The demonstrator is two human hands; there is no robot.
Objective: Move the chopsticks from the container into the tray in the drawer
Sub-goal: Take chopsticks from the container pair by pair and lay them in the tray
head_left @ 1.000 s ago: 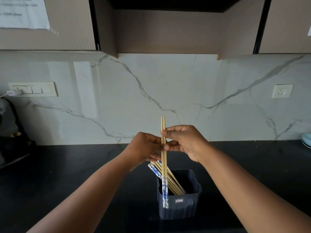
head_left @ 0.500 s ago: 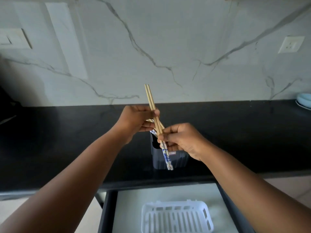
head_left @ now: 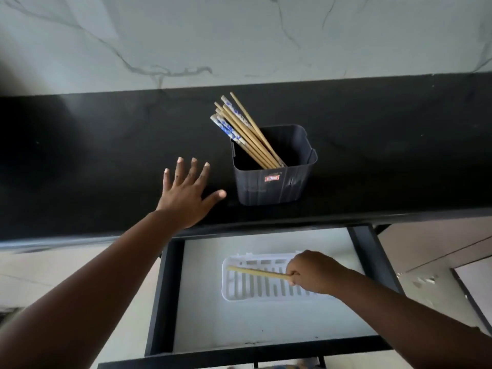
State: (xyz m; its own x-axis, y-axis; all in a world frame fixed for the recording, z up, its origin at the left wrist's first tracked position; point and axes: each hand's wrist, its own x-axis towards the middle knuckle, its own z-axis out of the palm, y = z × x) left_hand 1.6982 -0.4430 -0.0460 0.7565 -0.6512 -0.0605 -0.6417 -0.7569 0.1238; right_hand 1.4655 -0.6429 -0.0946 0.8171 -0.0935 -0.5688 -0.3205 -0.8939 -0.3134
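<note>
A dark grey square container point(head_left: 271, 179) stands on the black counter and holds several bamboo chopsticks point(head_left: 243, 129) with blue-patterned ends, leaning to the upper left. My left hand point(head_left: 187, 194) lies flat on the counter, fingers spread, just left of the container. Down in the open drawer, my right hand point(head_left: 310, 271) is shut on a pair of chopsticks point(head_left: 257, 271), held level over a white slotted tray point(head_left: 239, 294), tips pointing left. My fist hides their patterned ends.
The black counter point(head_left: 106, 155) runs across the view under a marble backsplash. The drawer point(head_left: 202, 315) has a pale floor and dark side rails point(head_left: 368, 251). Light floor tiles show on both sides of the drawer.
My right hand has carried the pair of chopsticks down from above the container to the drawer tray. My left hand let go and spread flat on the counter. The view tilted down.
</note>
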